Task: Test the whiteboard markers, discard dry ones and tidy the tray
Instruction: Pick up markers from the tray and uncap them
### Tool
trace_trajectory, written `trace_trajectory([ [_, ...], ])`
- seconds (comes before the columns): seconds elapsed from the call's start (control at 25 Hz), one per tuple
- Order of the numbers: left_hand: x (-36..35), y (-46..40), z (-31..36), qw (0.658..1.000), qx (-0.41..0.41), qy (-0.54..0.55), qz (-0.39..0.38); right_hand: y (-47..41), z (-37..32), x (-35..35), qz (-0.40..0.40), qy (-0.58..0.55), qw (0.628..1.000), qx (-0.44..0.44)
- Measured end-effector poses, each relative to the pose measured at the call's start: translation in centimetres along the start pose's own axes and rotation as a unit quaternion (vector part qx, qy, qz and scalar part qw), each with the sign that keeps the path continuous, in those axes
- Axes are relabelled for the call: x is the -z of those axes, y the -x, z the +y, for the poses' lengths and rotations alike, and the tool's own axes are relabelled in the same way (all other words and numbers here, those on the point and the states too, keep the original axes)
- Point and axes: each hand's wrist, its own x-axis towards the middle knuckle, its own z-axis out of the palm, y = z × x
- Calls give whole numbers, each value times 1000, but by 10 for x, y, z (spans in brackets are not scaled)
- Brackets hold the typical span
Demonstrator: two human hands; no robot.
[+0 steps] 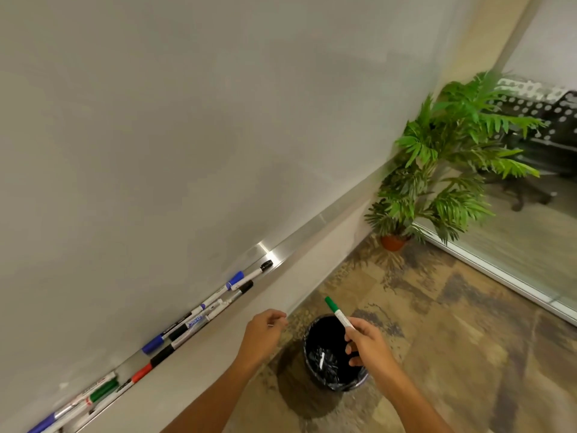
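My right hand (370,345) grips a capped green marker (337,313) by its white barrel, cap pointing up and away, directly above the black bin (334,379). My left hand (265,331) hovers left of the bin near the wall with its fingers curled and nothing visible in it. The metal tray (281,254) runs along the bottom of the whiteboard (187,135) and holds several markers: blue and black capped ones (218,295) in the middle, a red and black one (146,368), and green, red and blue ones (93,398) at the lower left.
The bin has a black liner and a white marker (321,360) lying inside it. A potted plant (437,157) stands in the corner at right, beside a glass partition (515,245). Patterned carpet (452,339) covers the floor.
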Motion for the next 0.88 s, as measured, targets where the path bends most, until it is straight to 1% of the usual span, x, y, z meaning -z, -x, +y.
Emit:
trace_trajectory([
  [0.24, -41, -36, -9, 998, 24, -63, -21, -42, 34, 40, 53, 25, 995, -83],
  [0.48, -93, -73, -7, 992, 67, -108, -5, -110, 74, 78, 40, 82, 983, -159],
  [0.76, -146, -114, -13, 985, 112, -132, 2, -196, 115, 94, 29, 136, 969, -202],
  [0.88, -158, -124, -21, 983, 126, -132, 3, -227, 135, 97, 43, 137, 961, -237],
])
